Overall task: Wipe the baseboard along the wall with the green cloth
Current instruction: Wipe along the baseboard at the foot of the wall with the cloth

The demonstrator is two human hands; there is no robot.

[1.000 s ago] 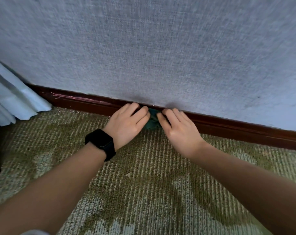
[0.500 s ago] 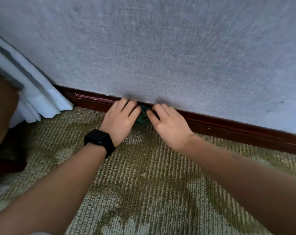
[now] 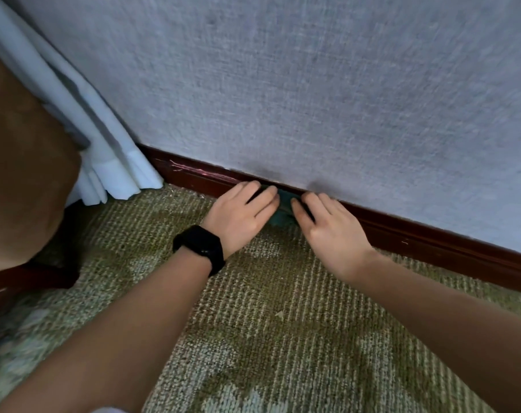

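Where dark reddish baseboard (image 3: 432,245) meets carpet (image 3: 283,293), bunched teal-green cloth (image 3: 283,208) mostly hidden, left hand (image 3: 241,216) and right hand (image 3: 328,228) pressing it with flat, unclenched fingers

A grey textured wall (image 3: 313,84) meets patterned green carpet (image 3: 283,338), with a white curtain (image 3: 104,150) and brown furniture (image 3: 20,174) at left.

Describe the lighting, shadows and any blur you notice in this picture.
Head view: soft, even light, no glare; faint finger shadows on the wall above the baseboard; the green cloth sits dark between the left hand and right hand; the brown shape at the left edge is blurred.
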